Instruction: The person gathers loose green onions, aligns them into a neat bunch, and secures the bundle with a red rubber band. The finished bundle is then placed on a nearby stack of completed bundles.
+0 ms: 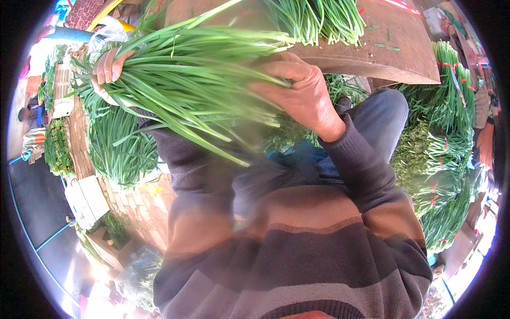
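A loose, fanned bunch of long green leaves, apparently garlic chives (187, 75), stretches across in front of me above my lap. My left hand (109, 73) grips it near the leaf tips, fingers curled over the top. At the pale stalk end, my right hand (305, 93) pinches some stalks between thumb and fingers. Motion blurs those fingertips and the stalks around them. Beyond the bunch, another heap of the chives (318, 20) lies on a brown wooden board (382, 60), cut ends towards me.
Several bundles tied with red bands (448, 147) are stacked at my right. A large pile of chives (119, 147) stands at my left on brick paving (135, 215). Behind it are a cardboard box (105, 247) and a clear plastic bag (141, 271). Far left is a person (34, 111).
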`<state>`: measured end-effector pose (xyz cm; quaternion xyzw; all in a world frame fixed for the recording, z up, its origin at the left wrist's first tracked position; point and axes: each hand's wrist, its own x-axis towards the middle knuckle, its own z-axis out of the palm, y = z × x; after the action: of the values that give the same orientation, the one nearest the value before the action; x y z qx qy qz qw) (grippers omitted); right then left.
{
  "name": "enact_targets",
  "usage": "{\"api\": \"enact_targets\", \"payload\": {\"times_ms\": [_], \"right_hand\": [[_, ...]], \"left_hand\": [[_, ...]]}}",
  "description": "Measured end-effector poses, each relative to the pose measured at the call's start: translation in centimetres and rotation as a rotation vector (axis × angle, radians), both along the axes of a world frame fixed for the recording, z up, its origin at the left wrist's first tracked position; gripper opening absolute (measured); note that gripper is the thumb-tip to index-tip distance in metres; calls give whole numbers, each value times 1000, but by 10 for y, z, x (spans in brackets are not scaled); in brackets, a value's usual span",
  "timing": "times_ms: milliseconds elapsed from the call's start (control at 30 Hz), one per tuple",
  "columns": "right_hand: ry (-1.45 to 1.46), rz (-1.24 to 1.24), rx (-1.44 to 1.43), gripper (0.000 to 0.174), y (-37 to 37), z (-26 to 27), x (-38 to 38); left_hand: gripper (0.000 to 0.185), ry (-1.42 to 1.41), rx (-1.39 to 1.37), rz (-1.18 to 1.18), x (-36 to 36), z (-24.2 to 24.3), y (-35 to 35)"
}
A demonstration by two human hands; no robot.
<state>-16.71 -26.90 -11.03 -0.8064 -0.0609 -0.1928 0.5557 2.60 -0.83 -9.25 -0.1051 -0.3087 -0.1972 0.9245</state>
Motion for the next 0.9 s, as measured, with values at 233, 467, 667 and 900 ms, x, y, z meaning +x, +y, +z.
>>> {"api": "enact_targets", "payload": {"times_ms": [233, 467, 667, 900], "right_hand": [[-208, -150, -208, 17, 1, 1, 3], [-46, -169, -159, 17, -11, 1, -8], [202, -104, -518, 16, -68, -27, -44], [456, 98, -293, 29, -52, -47, -61]], "left_hand": [[20, 2, 3, 33, -7, 7, -8], [19, 18, 45, 98, 2, -6, 10], [12, -109, -26, 225, 36, -17, 34], [10, -361, -485, 59, 75, -43, 37]]}}
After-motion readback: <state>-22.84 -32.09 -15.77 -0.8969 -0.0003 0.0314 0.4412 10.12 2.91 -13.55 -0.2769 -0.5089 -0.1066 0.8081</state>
